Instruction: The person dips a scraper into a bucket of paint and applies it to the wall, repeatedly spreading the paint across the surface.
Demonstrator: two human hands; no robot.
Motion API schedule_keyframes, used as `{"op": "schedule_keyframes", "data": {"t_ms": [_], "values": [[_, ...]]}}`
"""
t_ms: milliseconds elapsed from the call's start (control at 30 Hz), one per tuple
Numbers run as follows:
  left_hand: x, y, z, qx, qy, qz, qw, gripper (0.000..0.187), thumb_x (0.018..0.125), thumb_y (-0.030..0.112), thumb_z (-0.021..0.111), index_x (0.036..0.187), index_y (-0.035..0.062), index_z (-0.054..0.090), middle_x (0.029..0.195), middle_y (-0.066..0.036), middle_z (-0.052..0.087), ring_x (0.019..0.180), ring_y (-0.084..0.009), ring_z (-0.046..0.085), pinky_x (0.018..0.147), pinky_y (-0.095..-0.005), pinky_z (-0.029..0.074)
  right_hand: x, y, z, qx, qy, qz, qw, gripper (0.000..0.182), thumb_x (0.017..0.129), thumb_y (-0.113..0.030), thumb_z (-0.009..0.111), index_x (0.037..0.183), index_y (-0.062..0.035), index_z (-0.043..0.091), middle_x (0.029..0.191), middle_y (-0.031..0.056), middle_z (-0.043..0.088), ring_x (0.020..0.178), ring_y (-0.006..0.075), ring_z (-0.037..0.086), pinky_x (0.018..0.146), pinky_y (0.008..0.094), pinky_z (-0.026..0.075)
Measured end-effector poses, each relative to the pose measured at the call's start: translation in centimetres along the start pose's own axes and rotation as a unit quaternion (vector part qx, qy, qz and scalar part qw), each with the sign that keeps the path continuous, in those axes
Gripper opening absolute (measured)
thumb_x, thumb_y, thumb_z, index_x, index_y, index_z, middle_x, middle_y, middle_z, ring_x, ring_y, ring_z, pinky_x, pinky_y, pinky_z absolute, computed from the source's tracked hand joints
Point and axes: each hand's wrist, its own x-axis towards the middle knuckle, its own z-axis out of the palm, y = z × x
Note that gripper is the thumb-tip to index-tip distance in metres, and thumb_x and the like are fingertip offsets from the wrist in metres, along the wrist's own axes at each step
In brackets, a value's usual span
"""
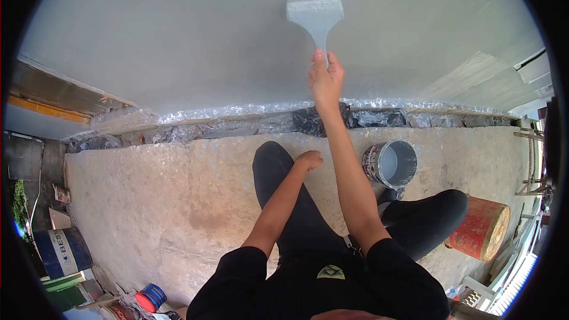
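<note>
The right hand reaches up with its grip clenched round the handle of a wide brush, whose bristles lie flat against the grey wall. The left hand rests as a loose fist on the knee, grasping nothing. An open paint can stands on the floor just right of the raised arm, near the wall's foot.

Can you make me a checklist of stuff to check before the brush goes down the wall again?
1. Right hand gripping the wide brush by its handle: ok.
2. Bristles flat against the grey wall: ok.
3. Paint left in the open can: cannot tell how much.
4. Can within reach beside the right leg: ok.
5. Left hand resting on the knee, steadying: ok.
6. Plastic sheet covering the wall's foot: ok.
</note>
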Motion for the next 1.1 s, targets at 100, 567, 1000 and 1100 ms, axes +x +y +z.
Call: {"op": "schedule_keyframes", "data": {"t_ms": [100, 567, 1000, 1100], "values": [[0.0, -0.5, -0.2, -0.006, -0.003, 0.006, 1.000, 0.033, 0.084, 0.025, 0.049, 0.090, -0.0060, 0.060, 0.070, -0.016, 0.065, 0.055, -0.0248, 0.065, 0.053, -0.0371, 0.053, -0.4, 10.0, -4.1, -0.039, 0.046, -0.026, 0.998, 0.024, 0.097, -0.030, 0.055, 0.087, -0.0085, 0.053, 0.060, -0.0095, 0.038, 0.046, 0.0013, 0.032, 0.038, 0.0213, 0.021], [1.7, 1.6, 1.2, 0.030, -0.059, 0.023, 0.998, 0.031, 0.083, 0.025, 0.050, 0.090, -0.0024, 0.062, 0.070, -0.015, 0.065, 0.058, -0.0256, 0.066, 0.055, -0.0374, 0.054, -0.7, -5.8, -9.5, -0.034, 0.148, 0.175, 0.973, 0.033, 0.094, -0.028, 0.056, 0.073, -0.0046, 0.050, 0.052, -0.0054, 0.033, 0.039, 0.0052, 0.025, 0.038, 0.0235, 0.016], [3.1, 3.5, 2.3, 0.150, -0.061, 0.041, 0.986, 0.032, 0.084, 0.027, 0.052, 0.097, -0.0001, 0.062, 0.078, -0.013, 0.067, 0.064, -0.0232, 0.065, 0.062, -0.0365, 0.051, 2.6, 0.4, -26.5, -0.062, 0.245, 0.194, 0.948, 0.034, 0.093, -0.033, 0.058, 0.077, -0.0030, 0.059, 0.048, -0.0023, 0.039, 0.036, 0.0095, 0.033, 0.034, 0.0269, 0.024], [3.3, 4.3, 3.4, 0.165, -0.041, 0.097, 0.981, 0.031, 0.087, 0.028, 0.052, 0.102, 0.0021, 0.062, 0.083, -0.012, 0.068, 0.071, -0.0220, 0.065, 0.066, -0.0355, 0.051, 2.5, 4.3, -30.2, -0.245, 0.293, 0.235, 0.894, 0.037, 0.089, -0.031, 0.060, 0.073, 0.0014, 0.063, 0.054, 0.0059, 0.052, 0.040, 0.0163, 0.046, 0.037, 0.0321, 0.035]]}}
